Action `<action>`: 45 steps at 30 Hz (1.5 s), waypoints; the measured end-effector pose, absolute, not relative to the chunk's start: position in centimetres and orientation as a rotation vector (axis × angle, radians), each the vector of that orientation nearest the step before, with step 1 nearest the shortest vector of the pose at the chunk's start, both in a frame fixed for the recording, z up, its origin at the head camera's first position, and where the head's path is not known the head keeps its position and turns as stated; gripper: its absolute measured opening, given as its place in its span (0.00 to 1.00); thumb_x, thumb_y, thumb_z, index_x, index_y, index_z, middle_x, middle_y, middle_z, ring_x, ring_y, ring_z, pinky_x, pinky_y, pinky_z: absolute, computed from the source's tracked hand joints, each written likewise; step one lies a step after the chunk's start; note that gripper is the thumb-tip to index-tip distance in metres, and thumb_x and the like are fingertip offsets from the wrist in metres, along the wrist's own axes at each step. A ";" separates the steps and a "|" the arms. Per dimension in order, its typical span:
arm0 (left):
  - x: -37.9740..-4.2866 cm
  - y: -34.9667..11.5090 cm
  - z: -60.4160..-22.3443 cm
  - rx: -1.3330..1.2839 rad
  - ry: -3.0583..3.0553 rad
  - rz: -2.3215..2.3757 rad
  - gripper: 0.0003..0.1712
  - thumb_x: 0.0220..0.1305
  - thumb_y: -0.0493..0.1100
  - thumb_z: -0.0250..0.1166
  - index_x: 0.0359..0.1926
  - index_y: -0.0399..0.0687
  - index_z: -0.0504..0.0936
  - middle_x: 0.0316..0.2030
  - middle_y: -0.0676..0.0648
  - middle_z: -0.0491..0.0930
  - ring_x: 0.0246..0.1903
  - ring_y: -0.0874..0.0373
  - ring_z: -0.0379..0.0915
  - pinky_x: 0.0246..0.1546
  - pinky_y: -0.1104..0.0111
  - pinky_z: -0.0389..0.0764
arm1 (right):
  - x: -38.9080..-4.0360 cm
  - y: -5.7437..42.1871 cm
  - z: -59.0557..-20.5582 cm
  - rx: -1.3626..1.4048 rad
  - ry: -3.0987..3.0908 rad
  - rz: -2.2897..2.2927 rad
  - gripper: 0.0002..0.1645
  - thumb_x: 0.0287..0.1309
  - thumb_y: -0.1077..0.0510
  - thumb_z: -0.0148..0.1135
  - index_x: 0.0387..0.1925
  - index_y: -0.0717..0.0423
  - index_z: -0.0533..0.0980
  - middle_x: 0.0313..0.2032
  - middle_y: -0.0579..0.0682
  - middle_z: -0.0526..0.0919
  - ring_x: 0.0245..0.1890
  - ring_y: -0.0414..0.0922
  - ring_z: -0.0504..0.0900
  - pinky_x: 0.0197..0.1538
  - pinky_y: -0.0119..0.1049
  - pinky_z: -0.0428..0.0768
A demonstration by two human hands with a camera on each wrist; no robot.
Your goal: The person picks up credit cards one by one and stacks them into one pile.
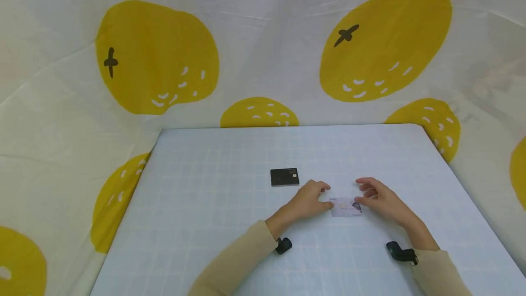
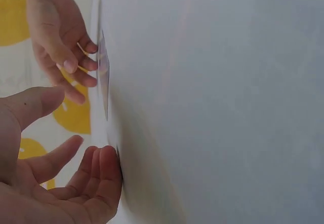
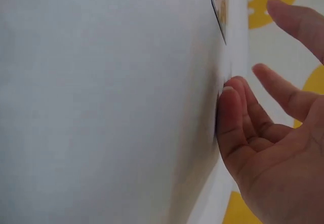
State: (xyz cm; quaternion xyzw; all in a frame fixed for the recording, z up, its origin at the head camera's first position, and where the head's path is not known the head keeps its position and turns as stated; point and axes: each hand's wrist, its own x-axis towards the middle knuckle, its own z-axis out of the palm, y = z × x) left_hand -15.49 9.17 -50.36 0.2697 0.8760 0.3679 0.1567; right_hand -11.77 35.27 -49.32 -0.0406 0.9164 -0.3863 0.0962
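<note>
A pale pinkish card (image 1: pixel 344 208) with a dark mark near its right end lies flat on the table, between the two hands. My left hand (image 1: pixel 309 199) is at the card's left side, thumb and fingers spread apart and nothing between them. On the opposite side is my right hand (image 1: pixel 382 199), its fingers loosely bent and its thumb over the card's right end. In the left wrist view the card (image 2: pixel 104 77) appears nearly edge-on, apart from the left fingers (image 2: pixel 109 171). The right wrist view shows the card (image 3: pixel 220 6) away from the right fingers (image 3: pixel 230 110), which rest low at the table surface.
A black bank card (image 1: pixel 284 177) with a chip lies behind the left hand, toward the table's middle. The table (image 1: pixel 197 204) has a pale checked cloth. Behind it hangs a white curtain (image 1: pixel 263 49) with yellow fruit prints. Small black cameras (image 1: pixel 283 245) sit at both wrists.
</note>
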 end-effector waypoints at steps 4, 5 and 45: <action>-15.2 9.8 -50.8 0.750 2.547 0.932 0.30 0.59 0.55 0.73 0.61 0.54 0.79 0.50 0.51 0.71 0.47 0.62 0.68 0.49 0.71 0.72 | -11.7 35.5 -49.4 -0.240 2.715 -1.082 0.42 0.54 0.49 0.76 0.66 0.60 0.68 0.50 0.58 0.71 0.44 0.51 0.70 0.43 0.38 0.74; -15.1 9.8 -50.9 0.743 2.555 0.910 0.30 0.58 0.55 0.73 0.60 0.55 0.80 0.50 0.51 0.69 0.47 0.62 0.67 0.49 0.71 0.72 | -11.7 35.5 -49.4 -0.274 2.714 -1.070 0.43 0.52 0.50 0.77 0.66 0.60 0.68 0.49 0.58 0.70 0.43 0.50 0.69 0.42 0.37 0.73; -14.4 11.1 -50.3 0.785 2.668 0.625 0.28 0.56 0.53 0.76 0.55 0.55 0.78 0.44 0.54 0.72 0.42 0.61 0.67 0.43 0.70 0.71 | -11.1 35.3 -49.9 -0.336 2.760 -0.963 0.29 0.46 0.55 0.80 0.47 0.54 0.73 0.46 0.55 0.66 0.43 0.50 0.66 0.41 0.38 0.68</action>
